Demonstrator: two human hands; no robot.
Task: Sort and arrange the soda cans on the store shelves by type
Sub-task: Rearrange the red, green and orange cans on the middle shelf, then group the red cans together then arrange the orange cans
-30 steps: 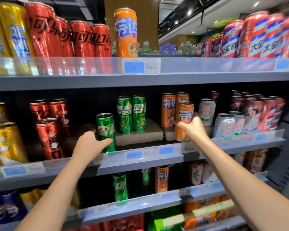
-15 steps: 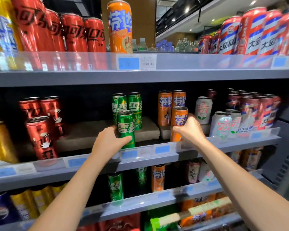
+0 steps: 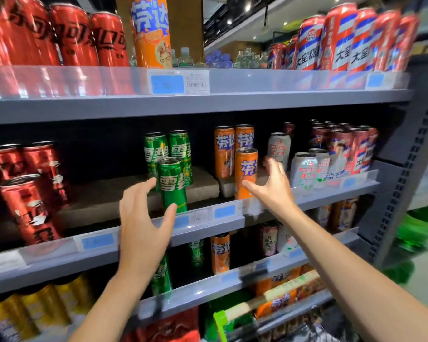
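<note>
Left grip released beside upright green can | right grip released beside upright orange can | each can inboard

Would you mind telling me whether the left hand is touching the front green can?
Apart. The head view shows the left hand open, with dark shelf visible between its fingers and the front green can.

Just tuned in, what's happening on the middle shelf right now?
A person is sorting cans by type. The left hand is open beside a green can standing in front of two other green ones. The right hand is open beside an orange can at the shelf's front edge. Neither hand grips anything.
</note>
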